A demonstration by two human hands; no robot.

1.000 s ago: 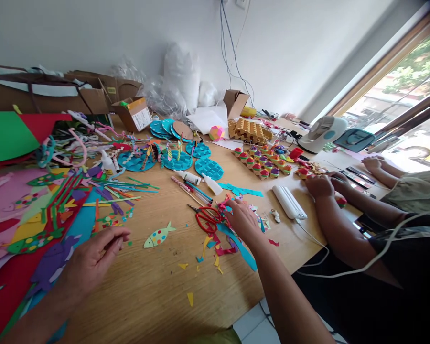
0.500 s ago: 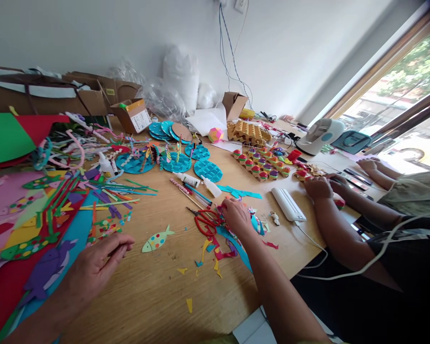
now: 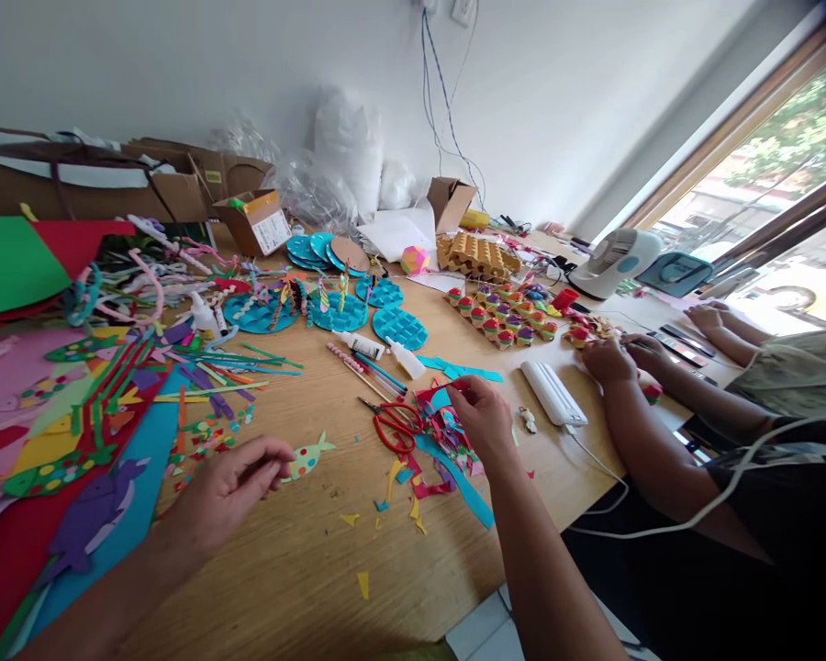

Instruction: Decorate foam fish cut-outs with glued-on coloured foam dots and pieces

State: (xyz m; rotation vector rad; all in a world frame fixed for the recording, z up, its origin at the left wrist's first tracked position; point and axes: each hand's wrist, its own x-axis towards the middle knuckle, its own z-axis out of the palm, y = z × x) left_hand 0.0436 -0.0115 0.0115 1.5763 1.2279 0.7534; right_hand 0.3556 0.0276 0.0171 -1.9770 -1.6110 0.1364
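Observation:
My right hand (image 3: 483, 418) pinches a strip of red paper (image 3: 446, 389) just above a pile of colourful paper scraps (image 3: 447, 427). My left hand (image 3: 238, 487) is loosely closed with the thumb against the fingers, and nothing shows in it. It hovers over the table and covers the head end of a light green paper fish (image 3: 311, 457) with coloured dots. Red-handled scissors (image 3: 394, 428) lie left of the scraps. A blue paper strip (image 3: 464, 487) extends from the pile towards me.
Glue bottles (image 3: 406, 360) and pens (image 3: 385, 375) lie beyond the scissors. Coloured paper sheets (image 3: 128, 514) fill the left side. A white power bank (image 3: 554, 393) with a cable stands right, near another person's hands (image 3: 609, 363). Painted egg-carton pieces (image 3: 502, 317) and blue discs (image 3: 399, 326) lie farther back.
My right hand has risen from the scrap pile and moved slightly right, with a red paper strip now in its fingers. My left hand has shifted right, over the fish's head end.

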